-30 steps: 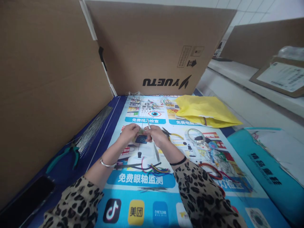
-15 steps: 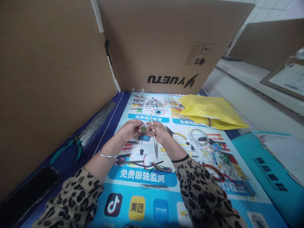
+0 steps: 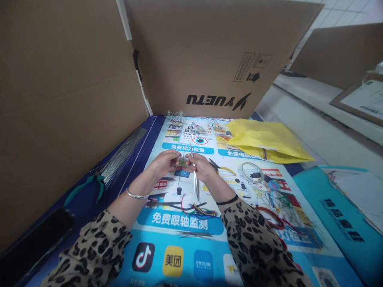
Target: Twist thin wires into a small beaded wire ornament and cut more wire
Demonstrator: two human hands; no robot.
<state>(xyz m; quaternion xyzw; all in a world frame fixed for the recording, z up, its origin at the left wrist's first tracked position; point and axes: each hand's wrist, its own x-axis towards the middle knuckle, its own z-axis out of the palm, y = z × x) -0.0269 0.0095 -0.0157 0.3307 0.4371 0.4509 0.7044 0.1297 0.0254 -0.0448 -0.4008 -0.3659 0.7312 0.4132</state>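
Observation:
Over the printed mat, my right hand [image 3: 200, 166] is closed around a thin bundle of straight silvery wires [image 3: 196, 185], whose ends stick out above and below the fingers. My left hand [image 3: 166, 162] is beside it with thumb and fingers pinched together. Whatever lies in that pinch is too small to make out. The two sets of fingertips are a short gap apart. Below the hands lies a bunch of coloured wires [image 3: 203, 211], with more short dark wire pieces [image 3: 194, 234] nearer to me. Yellow-handled pliers [image 3: 223, 168] lie just right of my right hand.
Cardboard panels [image 3: 221, 56] stand at the back and left. Teal-handled pliers [image 3: 85, 189] and a pile of straight wires [image 3: 125, 157] are at left, near a black object [image 3: 38, 243]. At right are a yellow bag [image 3: 266, 139], wire coils [image 3: 253, 172] and a teal folder [image 3: 338, 223].
The hands keep almost the same pose, with only a slight shift of the fingers. The whole view has moved very slightly.

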